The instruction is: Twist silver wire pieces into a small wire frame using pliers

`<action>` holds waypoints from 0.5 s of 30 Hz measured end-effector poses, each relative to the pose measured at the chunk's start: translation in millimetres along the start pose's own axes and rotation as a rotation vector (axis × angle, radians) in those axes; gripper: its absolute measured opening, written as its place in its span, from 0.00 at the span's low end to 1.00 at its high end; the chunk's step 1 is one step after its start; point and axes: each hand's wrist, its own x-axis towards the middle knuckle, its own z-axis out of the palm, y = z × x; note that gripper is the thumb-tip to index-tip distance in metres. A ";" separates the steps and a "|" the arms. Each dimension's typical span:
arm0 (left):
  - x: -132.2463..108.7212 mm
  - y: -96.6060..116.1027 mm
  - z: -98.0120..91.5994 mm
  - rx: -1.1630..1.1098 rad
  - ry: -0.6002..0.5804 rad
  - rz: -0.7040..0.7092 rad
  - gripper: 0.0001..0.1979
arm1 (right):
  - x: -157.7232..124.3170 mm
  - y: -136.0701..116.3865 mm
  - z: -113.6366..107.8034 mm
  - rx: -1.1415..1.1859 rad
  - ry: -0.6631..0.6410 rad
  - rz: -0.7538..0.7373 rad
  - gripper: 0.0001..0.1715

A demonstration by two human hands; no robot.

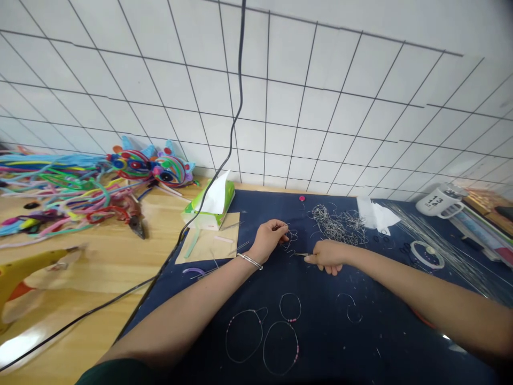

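Observation:
My left hand [271, 238], wearing a silver bangle, is closed in a pinch on some thin curled wire [293, 235] above the dark blue cloth [320, 321]. Just to its right, my right hand [326, 255] is closed around a slim pointed metal tool [301, 254], whose tip points at the wire. The tool's exact kind is hidden by the fingers. Behind the right hand lies a tangled heap of silver wire [340, 227]. Nearer to me rest three thin wire hoops with pink beads, among them a small hoop [292, 320] and a larger hoop [297, 353].
A tissue box [196, 215] stands at the left beside brown paper [208, 248]. Pliers [137, 225], pipe cleaners [76, 182] and a yellow glue gun [16, 272] lie further left. A black cable [239, 80] hangs down. At right are a white mug [440, 204] and straight wires [449, 251].

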 end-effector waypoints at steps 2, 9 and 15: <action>-0.1 0.4 -0.4 0.004 0.002 0.007 0.12 | -0.3 -2.3 -1.2 0.003 -0.013 0.018 0.40; -0.7 0.8 -1.1 -0.005 0.012 0.010 0.12 | -3.9 -7.8 -4.5 0.036 -0.037 0.040 0.41; -1.2 3.1 -0.1 -0.044 0.020 -0.008 0.13 | -10.7 -7.8 -1.7 -0.052 0.112 -0.020 0.41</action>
